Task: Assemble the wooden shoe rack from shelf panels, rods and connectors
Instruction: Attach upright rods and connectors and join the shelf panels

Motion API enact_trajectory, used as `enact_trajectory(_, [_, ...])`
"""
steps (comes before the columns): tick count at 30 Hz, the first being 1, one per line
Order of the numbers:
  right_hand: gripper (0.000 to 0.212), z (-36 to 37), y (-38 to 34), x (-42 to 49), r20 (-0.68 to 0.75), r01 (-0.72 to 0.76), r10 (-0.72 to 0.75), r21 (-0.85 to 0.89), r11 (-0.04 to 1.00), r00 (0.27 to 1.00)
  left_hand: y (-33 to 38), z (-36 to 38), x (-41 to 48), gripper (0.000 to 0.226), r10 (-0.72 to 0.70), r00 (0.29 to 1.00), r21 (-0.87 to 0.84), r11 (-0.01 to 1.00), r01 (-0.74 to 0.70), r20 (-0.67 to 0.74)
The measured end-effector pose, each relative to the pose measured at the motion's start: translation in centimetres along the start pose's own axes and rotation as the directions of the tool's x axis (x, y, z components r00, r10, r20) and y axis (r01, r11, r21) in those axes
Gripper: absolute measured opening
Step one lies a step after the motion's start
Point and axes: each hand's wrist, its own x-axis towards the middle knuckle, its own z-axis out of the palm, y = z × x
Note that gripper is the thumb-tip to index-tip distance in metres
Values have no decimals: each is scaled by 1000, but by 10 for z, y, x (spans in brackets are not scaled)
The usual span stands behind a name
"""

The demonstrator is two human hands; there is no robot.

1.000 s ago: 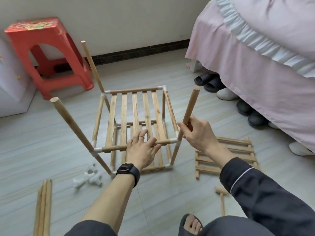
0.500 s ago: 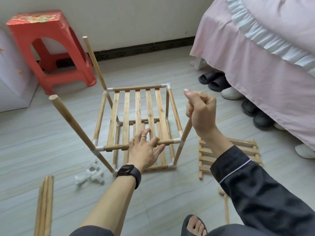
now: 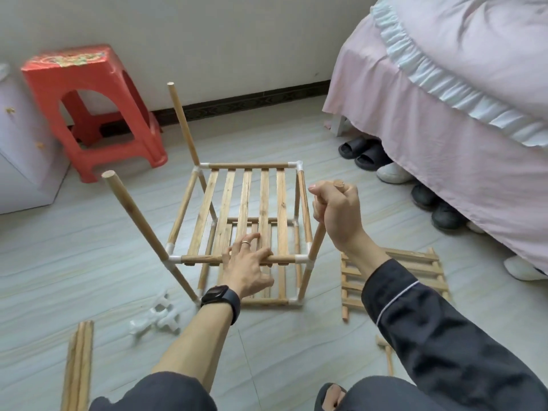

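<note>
A two-tier wooden shoe rack (image 3: 246,203) stands on the floor, its slatted shelves joined by white connectors. Upright rods rise from its front-left corner (image 3: 133,215) and back-left corner (image 3: 182,123). My right hand (image 3: 336,215) grips the top of the front-right rod (image 3: 317,241), which sits in the corner connector. My left hand (image 3: 249,262) rests on the top shelf's front rail with fingers spread over the slats. A spare shelf panel (image 3: 394,280) lies flat at the right.
Loose white connectors (image 3: 157,318) lie at the front left, beside a bundle of wooden rods (image 3: 78,366). More short rods (image 3: 385,351) lie at the right. A red stool (image 3: 89,111) stands at the back left. A bed (image 3: 444,114) with shoes under it fills the right.
My right hand slid up the front-right rod from its lower part to its top end, and the rod stands more upright. My left hand stayed on the front rail.
</note>
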Motion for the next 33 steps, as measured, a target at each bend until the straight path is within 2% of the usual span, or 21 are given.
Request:
enact_trajectory(3, [48, 13, 2, -20, -36, -25, 22, -74, 997, 999, -8, -14, -2, 41, 65, 995, 102, 992, -72, 70])
enact_trajectory(6, [56, 34, -1, -37, 25, -53, 58, -154, 987, 998, -8, -28, -11, 66, -22, 989, 157, 988, -2, 149])
enact_trajectory(8, [49, 45, -8, -42, 195, -76, 119, -217, 973, 974, -5, -31, -24, 85, -59, 987, 77, 996, 48, 147])
enact_trajectory(9, [49, 49, -11, -45, 312, -70, 166, -297, 952, 935, -3, -30, -31, 97, -55, 989, 44, 998, 49, 140])
enact_trajectory(11, [64, 55, -8, -51, 496, 38, 250, -500, 865, 832, 1, -24, -46, 118, -44, 997, -48, 998, 47, 61])
enact_trajectory(12, [69, 57, -5, -54, 543, 103, 264, -553, 827, 797, 2, -20, -53, 117, -45, 999, -96, 994, 43, -15])
enact_trajectory(13, [73, 56, -2, -56, 568, 144, 255, -564, 813, 782, 2, -15, -58, 106, -53, 995, -128, 991, 42, -84])
enact_trajectory(15, [75, 48, 7, -52, 553, 187, 183, -546, 816, 813, 1, -12, -65, 70, -110, 980, -155, 984, 85, -166])
enact_trajectory(17, [70, 34, 20, -38, 480, 185, 182, -620, 762, 858, -3, -11, -69, 40, -189, 968, -236, 961, 146, -168])
enact_trajectory(18, [62, 26, 31, -30, 444, 179, 214, -690, 701, 870, -6, -11, -72, 31, -216, 967, -301, 939, 167, -136])
enact_trajectory(20, [48, 9, 60, -19, 399, 205, 323, -844, 496, 858, -14, -11, -80, 25, -256, 964, -473, 860, 194, -69])
enact_trajectory(22, [58, -5, 86, -15, 359, 259, 454, -928, 269, 815, -28, -12, -88, 22, -292, 955, -667, 722, 184, -53])
enact_trajectory(24, [65, -12, 106, -16, 356, 334, 511, -932, 137, 783, -46, -15, -94, 19, -340, 937, -764, 625, 160, -82])
enact_trajectory(26, [66, -10, 119, -19, 406, 432, 472, -900, 58, 783, -61, -19, -97, 18, -414, 902, -807, 570, 153, -121])
enact_trajectory(28, [60, 3, 124, -24, 470, 497, 370, -867, 25, 801, -71, -20, -92, 20, -500, 852, -836, 526, 156, -156])
enact_trajectory(30, [51, 19, 127, -27, 514, 518, 311, -852, 74, 800, -78, -19, -84, 19, -579, 793, -859, 490, 150, -191])
enact_trajectory(33, [47, 38, 132, -34, 517, 502, 352, -853, 140, 780, -93, -22, -71, 13, -679, 691, -851, 493, 181, -246])
